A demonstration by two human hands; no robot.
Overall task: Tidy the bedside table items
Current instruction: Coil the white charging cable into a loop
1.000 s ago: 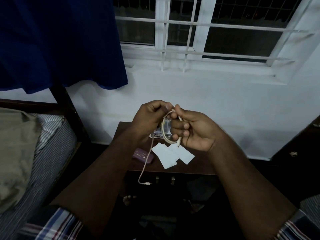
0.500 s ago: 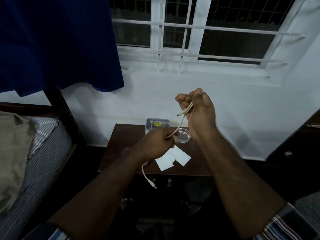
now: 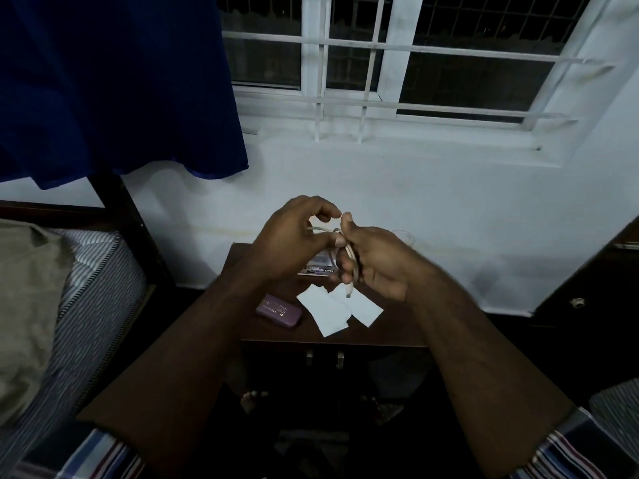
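Both forearms are bare from the wrists down to short sleeves at the near edge of the view. The left sleeve [image 3: 100, 458] is striped in blue, white and dark red. The right sleeve [image 3: 570, 447] bears the same stripes. Bare toes [image 3: 254, 399] show on the dark floor below.
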